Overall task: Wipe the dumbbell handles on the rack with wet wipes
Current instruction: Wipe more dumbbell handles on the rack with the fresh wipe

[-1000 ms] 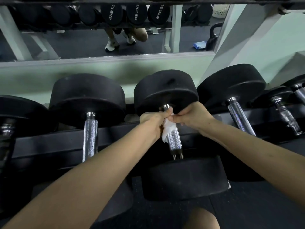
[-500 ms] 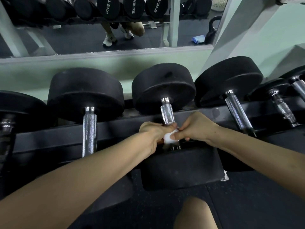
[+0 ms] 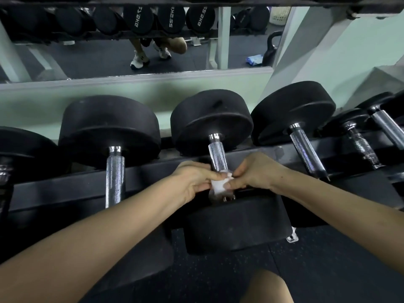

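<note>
Head view: left hand (image 3: 193,179) and right hand (image 3: 256,173) pinch the wet wipe (image 3: 219,185) around the handle (image 3: 217,157).

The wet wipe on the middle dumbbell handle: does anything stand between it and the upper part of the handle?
Nothing visible. The wet wipe, pinched by left hand and right hand, wraps the near end of the handle; above it the metal is bare up to the weight head.

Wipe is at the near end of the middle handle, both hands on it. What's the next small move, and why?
Probably slide the wipe up the handle toward the far head: the left hand and right hand pinch it round the near end, and the knurled stretch above shows bare.
</note>
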`<control>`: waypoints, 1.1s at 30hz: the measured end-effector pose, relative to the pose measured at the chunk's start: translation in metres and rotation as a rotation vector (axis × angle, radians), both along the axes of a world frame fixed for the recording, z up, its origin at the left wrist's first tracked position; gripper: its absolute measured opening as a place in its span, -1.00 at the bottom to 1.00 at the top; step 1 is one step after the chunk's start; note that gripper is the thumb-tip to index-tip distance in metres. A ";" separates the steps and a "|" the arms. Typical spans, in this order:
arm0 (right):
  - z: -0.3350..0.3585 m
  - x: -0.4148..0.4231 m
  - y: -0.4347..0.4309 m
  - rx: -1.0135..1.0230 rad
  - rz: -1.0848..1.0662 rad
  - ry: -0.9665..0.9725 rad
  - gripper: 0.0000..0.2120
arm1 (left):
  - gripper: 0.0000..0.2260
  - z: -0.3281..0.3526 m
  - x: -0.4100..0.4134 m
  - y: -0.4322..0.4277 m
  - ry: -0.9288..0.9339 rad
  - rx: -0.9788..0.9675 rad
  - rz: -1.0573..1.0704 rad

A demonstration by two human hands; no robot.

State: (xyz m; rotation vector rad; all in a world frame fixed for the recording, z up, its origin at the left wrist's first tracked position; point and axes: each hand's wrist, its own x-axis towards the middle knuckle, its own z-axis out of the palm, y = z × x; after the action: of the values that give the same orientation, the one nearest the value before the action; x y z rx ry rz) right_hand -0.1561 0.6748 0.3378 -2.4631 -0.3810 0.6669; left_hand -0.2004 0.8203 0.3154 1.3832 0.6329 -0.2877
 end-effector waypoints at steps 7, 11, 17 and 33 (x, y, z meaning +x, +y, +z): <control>-0.008 0.033 0.026 0.233 -0.119 -0.224 -0.55 | -0.56 -0.003 0.046 0.008 -0.138 -0.036 0.252; -0.017 0.038 0.033 0.287 -0.206 -0.218 -0.52 | -0.80 -0.008 0.052 -0.001 -0.013 -0.211 0.404; -0.024 0.045 0.032 0.382 -0.236 -0.095 -0.70 | -0.78 -0.004 0.059 0.005 0.160 -0.384 0.330; -0.003 0.005 0.015 -0.257 -0.085 0.293 -0.48 | -0.84 0.027 0.010 -0.009 0.417 0.095 -0.063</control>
State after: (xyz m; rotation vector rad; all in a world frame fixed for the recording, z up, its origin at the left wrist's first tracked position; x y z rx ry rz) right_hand -0.1508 0.6895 0.3352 -2.5479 -0.0801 1.0796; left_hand -0.1906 0.8113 0.3419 1.4474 0.9570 -0.6128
